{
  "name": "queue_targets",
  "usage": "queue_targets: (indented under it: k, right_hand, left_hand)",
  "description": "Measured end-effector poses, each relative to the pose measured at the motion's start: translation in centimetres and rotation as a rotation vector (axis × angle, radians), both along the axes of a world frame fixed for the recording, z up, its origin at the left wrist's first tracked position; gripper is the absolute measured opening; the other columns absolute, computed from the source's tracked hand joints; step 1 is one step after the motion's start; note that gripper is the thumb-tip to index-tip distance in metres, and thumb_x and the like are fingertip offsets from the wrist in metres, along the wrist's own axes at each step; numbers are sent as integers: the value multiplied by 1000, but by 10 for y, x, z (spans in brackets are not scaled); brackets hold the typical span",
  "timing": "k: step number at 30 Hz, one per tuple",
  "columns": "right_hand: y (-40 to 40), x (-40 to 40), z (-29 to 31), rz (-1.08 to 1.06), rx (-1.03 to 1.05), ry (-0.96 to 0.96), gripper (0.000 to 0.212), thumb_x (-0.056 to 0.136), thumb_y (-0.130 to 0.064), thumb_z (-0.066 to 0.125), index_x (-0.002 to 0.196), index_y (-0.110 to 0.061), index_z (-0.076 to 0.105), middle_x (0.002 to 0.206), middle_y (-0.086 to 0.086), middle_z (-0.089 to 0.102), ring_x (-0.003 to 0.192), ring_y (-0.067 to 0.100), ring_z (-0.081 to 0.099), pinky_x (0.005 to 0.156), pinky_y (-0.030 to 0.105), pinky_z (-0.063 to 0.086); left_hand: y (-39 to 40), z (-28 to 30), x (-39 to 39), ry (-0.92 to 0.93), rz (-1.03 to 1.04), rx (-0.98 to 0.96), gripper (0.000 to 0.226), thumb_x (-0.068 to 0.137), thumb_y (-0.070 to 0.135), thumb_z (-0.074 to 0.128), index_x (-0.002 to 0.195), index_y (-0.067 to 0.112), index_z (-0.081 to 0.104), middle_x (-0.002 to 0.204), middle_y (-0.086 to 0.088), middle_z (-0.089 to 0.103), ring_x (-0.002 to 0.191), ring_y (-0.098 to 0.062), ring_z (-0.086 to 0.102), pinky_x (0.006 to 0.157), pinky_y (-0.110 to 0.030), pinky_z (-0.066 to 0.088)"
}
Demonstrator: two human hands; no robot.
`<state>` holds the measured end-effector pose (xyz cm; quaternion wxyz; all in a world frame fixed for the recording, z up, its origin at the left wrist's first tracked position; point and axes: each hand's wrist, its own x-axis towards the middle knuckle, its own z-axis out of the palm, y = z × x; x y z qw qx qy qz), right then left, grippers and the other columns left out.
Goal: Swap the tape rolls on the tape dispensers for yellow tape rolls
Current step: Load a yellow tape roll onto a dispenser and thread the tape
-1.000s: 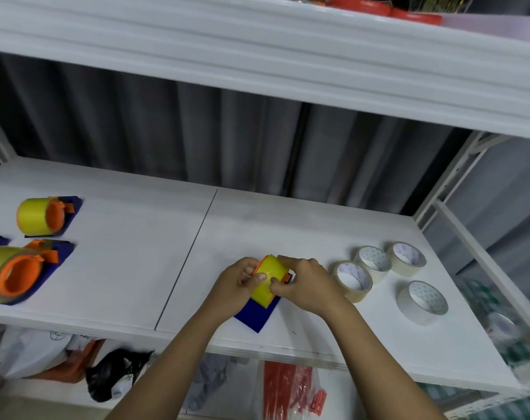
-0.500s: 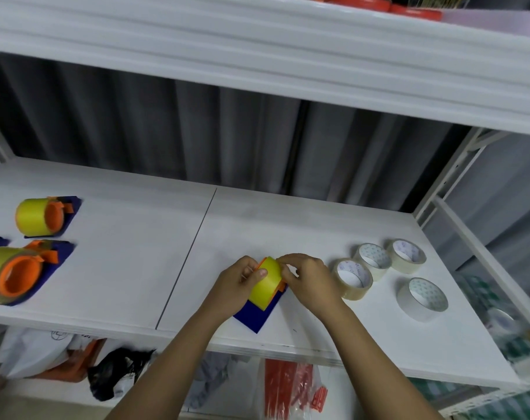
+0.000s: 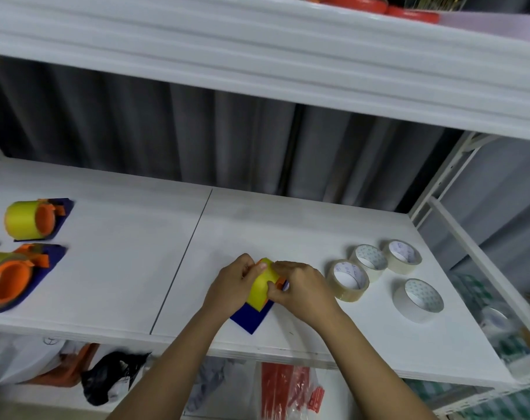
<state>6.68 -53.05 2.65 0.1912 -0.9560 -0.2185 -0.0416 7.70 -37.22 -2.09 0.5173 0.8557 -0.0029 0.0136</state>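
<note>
On the far left of the white shelf (image 3: 112,268), two tape dispensers lying on their sides. The rear dispenser (image 3: 33,220): a bright yellow roll around an orange core, on a dark blue base, with an orange part at its right end. The front dispenser (image 3: 10,278): same make, larger in view, orange core opening toward the camera, cut partly by the left edge of the picture. Well apart from both, near the front edge at mid shelf, a third dispenser between the two hands. Its yellow tape roll (image 3: 262,287): opaque, lemon yellow, smooth, standing on edge and leaning a little, over the blue base (image 3: 251,318), whose corner points toward the front edge. Small orange parts visible at the top of the roll and at its right side.

Left hand (image 3: 232,284) gripping the left side of the roll, fingers curled around it, thumb on top. Right hand (image 3: 303,291) against the right side, fingers bent and close together, pinching at the orange part; exact contact point hidden by the knuckles.

Further right, four clear tape rolls (image 3: 348,278) lying flat with white printed cores, three in a close diagonal row, one apart nearer the front.
</note>
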Motion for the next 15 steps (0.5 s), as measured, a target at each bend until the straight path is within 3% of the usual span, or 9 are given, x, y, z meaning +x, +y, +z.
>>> queue_targets:
  k: [5,10,15]
  right_hand:
    - [-4,7,-1,-5,96,76,18,90,-25,51,80,-11,60,66,0,54,60,18,42,57,29,35]
    - [-6,5,-3,-43,226,133,23,91,-22,48,108,-26,64,81,1,70,73,19,63,69,31,51]
    - [-6,4,-10,-13,158,68,11,88,-30,55,92,-20,53,78,2,67,73,23,64,67,35,52]
  left_hand:
    - [0,-3,1,15,8,3,34,93,50,43,72,23,43,70,1,55,66,-12,51,62,-29,40]
    - [-2,-3,1,22,32,33,37,93,54,40,72,24,42,69,0,55,66,-15,54,61,-31,41]
    - [-2,-1,-1,26,21,47,36,94,51,40,70,24,40,67,1,52,63,-14,51,60,-31,39]
